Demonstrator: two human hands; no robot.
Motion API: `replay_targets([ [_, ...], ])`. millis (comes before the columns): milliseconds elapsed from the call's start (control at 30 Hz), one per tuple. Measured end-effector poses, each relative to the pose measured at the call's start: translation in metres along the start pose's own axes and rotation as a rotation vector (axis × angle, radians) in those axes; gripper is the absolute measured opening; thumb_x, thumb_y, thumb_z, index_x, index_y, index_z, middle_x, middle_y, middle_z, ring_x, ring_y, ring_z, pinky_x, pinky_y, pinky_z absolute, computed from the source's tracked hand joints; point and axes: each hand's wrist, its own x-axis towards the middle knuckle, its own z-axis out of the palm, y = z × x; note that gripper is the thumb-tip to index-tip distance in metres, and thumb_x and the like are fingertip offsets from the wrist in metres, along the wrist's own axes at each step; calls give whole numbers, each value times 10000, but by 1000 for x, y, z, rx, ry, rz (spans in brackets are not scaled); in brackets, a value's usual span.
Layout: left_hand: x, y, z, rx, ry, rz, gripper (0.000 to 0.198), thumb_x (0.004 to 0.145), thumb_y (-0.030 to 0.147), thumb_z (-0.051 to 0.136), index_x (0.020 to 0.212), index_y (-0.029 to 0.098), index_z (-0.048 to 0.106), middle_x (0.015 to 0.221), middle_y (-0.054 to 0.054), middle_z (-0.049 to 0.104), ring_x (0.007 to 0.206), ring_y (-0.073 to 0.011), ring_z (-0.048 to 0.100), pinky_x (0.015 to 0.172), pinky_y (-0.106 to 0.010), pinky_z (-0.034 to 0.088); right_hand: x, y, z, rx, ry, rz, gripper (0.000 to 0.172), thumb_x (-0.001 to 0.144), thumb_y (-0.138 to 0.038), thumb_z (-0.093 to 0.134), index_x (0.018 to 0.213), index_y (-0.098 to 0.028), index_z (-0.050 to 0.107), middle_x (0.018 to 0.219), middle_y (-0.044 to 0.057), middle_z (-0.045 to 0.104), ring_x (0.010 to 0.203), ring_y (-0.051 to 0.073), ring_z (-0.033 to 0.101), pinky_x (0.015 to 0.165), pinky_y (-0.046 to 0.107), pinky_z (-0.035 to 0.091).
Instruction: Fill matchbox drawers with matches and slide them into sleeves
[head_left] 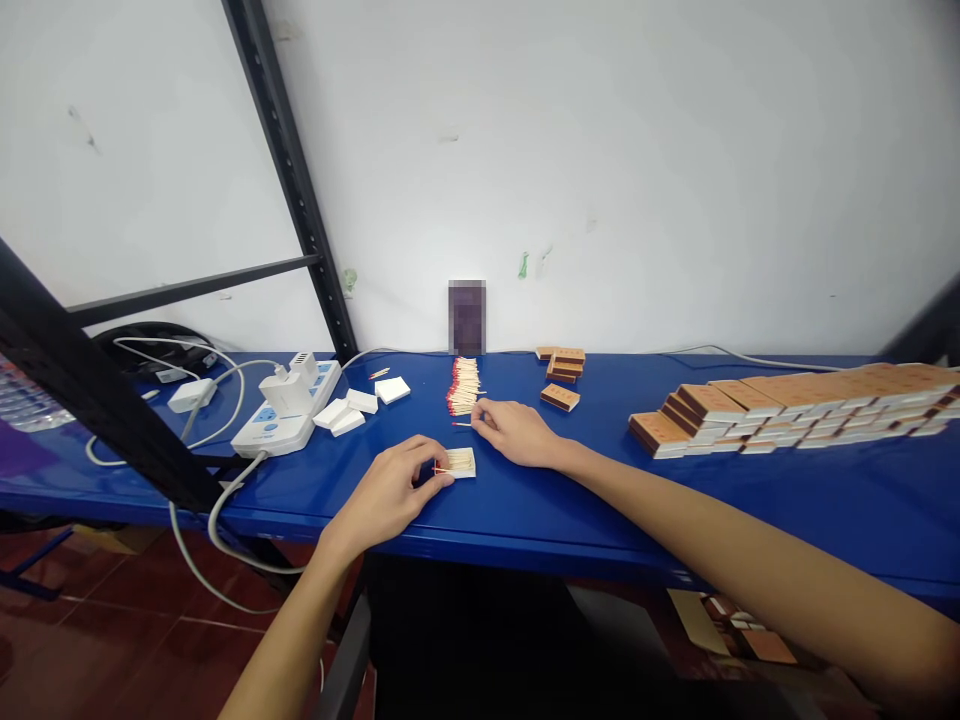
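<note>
My left hand [397, 487] is closed around the left end of a white matchbox tray [469, 473], thumb at the near side and fingers at the far side. Matches with red heads toward my left hand lie in the tray. Just beyond and to the right, my right hand [514, 432] pinches a single match [463, 425], its red head pointing left. A long row of loose matches [466, 385] lies behind it, red heads to the left, running back toward the wall.
White empty trays [347, 414] lie left of the matches, beside a power strip [277, 425] with cables. Several matchbox sleeves [561, 397] sit back right. Stacked matchboxes [757, 410] line the right side. A black shelf post [289, 170] stands left; the blue table's [525, 535] front edge is near.
</note>
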Motion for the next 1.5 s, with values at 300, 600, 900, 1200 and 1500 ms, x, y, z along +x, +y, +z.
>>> replay_targets([
  [300, -1, 3, 1, 40, 49, -147, 216, 873, 366, 574, 1022, 230, 496, 603, 78, 425, 557, -139, 450, 567, -254, 337, -14, -10, -9, 522, -94, -160, 204, 916, -345, 475, 847, -173, 562, 665, -44, 480, 596, 104, 420, 562, 231, 325],
  [600, 0, 0, 2, 44, 83, -81, 201, 860, 324, 587, 764, 202, 459, 757, 32, 534, 607, -121, 427, 585, -253, 334, -12, -14, -5, 571, -139, -145, 143, 868, -316, 537, 834, -179, 561, 664, -50, 486, 597, 100, 430, 565, 230, 332],
  [900, -1, 2, 1, 29, 56, -70, 133, 877, 310, 574, 818, 204, 518, 831, 23, 575, 628, -123, 442, 610, -260, 356, -4, -7, -2, 468, 22, -121, 109, 853, -290, 542, 859, -186, 576, 639, -62, 468, 574, 97, 416, 572, 229, 327],
  [1200, 0, 1, 1, 31, 58, -69, 140, 873, 329, 568, 828, 202, 529, 760, 28, 531, 614, -126, 443, 594, -257, 347, -10, -14, -8, 354, -146, -247, 135, 866, -312, 578, 916, -186, 584, 658, -64, 484, 580, 89, 423, 587, 226, 315],
  [1500, 0, 2, 1, 45, 81, -111, 189, 848, 350, 601, 801, 214, 478, 645, 61, 488, 564, -120, 420, 560, -247, 315, -5, -8, -4, 295, -70, -231, 161, 923, -338, 503, 919, -192, 571, 649, -54, 499, 587, 105, 446, 584, 228, 317],
])
